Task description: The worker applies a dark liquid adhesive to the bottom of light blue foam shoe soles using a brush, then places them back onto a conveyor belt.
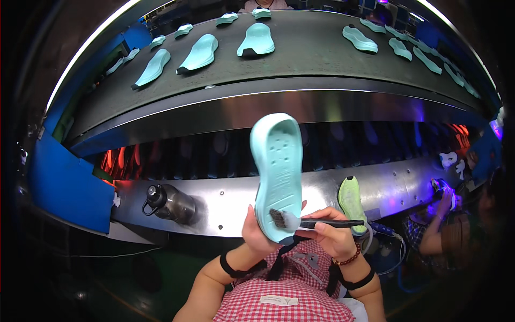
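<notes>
A long dark conveyor belt [300,51] curves overhead, carrying about fifteen pale turquoise soles [199,53], the far ones too small to count surely. Below, one turquoise sole [279,172] stands upright, left hand [256,232] gripping its lower end, partly hidden behind it. One metal bottle [170,203] lies on the steel counter's [225,209] left end. Right hand [332,236] clenches one black brush [316,221], bristles against the sole.

Left hand [256,232] holds a pale blue shoe sole [278,174] upright; right hand [333,232] presses a black brush [308,221] to it.
</notes>
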Demonstrator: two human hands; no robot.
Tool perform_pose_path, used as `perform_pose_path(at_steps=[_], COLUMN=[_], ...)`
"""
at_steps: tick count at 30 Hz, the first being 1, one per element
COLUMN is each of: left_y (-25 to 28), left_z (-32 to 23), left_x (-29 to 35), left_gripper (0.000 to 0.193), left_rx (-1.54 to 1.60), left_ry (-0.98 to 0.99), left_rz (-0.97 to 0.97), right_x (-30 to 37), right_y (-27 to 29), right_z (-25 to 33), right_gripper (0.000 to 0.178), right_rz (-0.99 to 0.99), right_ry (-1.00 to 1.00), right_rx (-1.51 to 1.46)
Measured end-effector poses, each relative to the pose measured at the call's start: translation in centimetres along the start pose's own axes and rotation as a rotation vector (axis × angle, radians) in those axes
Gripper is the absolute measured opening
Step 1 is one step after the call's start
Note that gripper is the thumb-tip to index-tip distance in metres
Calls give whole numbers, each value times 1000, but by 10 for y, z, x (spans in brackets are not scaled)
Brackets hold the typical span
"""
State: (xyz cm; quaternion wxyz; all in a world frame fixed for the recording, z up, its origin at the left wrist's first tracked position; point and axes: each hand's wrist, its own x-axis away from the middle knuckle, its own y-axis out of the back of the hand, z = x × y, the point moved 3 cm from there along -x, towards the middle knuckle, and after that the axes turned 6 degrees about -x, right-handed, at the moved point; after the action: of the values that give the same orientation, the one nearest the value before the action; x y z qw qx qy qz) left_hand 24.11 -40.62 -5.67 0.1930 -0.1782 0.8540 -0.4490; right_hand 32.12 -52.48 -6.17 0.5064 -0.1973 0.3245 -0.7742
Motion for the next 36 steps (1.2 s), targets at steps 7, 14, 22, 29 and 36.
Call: perform_pose_path(at_steps=[7,14,22,29,36], left_y=[26,23,39,30,33], left_z=[2,4,-2,-6,-1], left_x=[-2,-6,-9,-15,-11], left_gripper=[60,60,64,61,46], left_rx=[58,177,-129,147,-222], left_ry=[109,153,210,401,728], left_rz=[5,61,-21,123,143], right_x=[7,2,1,14,15], right_y=[-11,-30,-31,-44,-24], right_z=[5,16,32,28,42], right_gripper=[20,21,20,19,23], right_rz=[0,315,313,519,675], right_ry=[78,231,230,267,47], right_rx=[492,749,952,983,1171])
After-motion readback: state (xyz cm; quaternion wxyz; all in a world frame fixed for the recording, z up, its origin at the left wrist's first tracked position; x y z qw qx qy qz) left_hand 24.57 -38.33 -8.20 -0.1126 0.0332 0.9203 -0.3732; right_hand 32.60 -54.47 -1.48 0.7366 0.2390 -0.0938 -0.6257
